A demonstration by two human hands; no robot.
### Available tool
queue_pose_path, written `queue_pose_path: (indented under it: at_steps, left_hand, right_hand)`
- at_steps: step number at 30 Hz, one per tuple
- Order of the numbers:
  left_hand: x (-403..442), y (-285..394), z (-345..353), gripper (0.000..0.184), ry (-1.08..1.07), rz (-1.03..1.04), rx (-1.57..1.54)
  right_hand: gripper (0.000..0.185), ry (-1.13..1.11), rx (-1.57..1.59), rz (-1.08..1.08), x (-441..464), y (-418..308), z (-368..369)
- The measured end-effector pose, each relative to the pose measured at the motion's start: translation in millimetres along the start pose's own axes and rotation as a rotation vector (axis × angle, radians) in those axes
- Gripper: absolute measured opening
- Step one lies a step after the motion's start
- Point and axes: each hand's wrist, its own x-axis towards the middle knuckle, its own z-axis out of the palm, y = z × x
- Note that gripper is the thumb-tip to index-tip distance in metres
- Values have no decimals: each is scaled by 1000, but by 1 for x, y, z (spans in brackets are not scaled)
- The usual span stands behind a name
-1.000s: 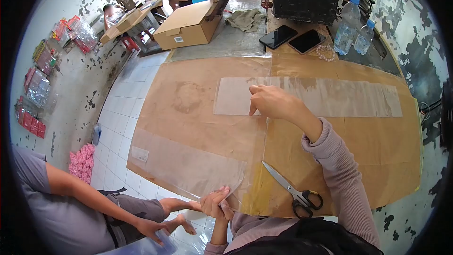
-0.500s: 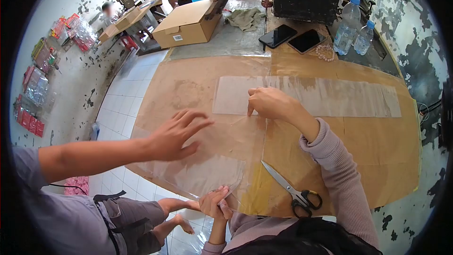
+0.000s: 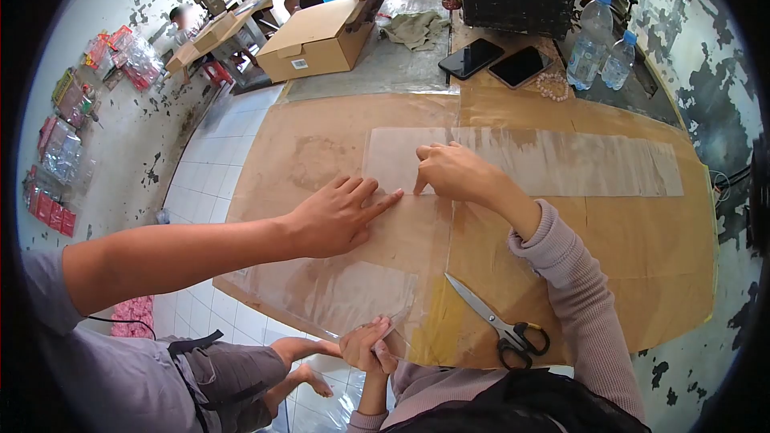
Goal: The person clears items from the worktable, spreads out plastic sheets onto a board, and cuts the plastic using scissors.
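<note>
My left hand (image 3: pixel 367 345) is closed at the table's front edge, holding the corner of a clear plastic sheet (image 3: pixel 321 297) that lies over the front left. Further back, my right hand (image 3: pixel 449 172) has its fingers bent down, a fingertip touching the near edge of a long clear plastic strip (image 3: pixel 577 164). Whether anything is pinched there is too small to tell. A co-worker's hand (image 3: pixel 341 216) reaches in from the left, its index fingertip close to my right fingers. Open scissors (image 3: pixel 501 325) lie on the brown-covered table (image 3: pixel 642 273), right of my left hand.
Two phones (image 3: pixel 472 59), a bead bracelet (image 3: pixel 553 87) and two water bottles (image 3: pixel 589 40) stand or lie at the back. A cardboard box (image 3: pixel 313 40) is at the back left. The co-worker (image 3: pixel 112 369) stands at the left; other people are farther behind.
The co-worker's arm has come over the table from the left, and its hand has moved right toward my right hand. My right hand has shifted slightly left. My left hand stays at the sheet's corner.
</note>
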Motion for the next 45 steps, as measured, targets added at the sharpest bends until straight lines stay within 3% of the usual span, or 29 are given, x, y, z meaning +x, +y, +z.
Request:
queue_pose_path:
  at_steps: [27, 45]
  left_hand:
    - [7, 5, -4, 25, -40, 1, 19]
    - [14, 12, -8, 26, -77, 13, 78]
  right_hand:
    - [11, 7, 91, -14, -1, 14, -2]
    - [20, -33, 112, -10, 0, 7, 1]
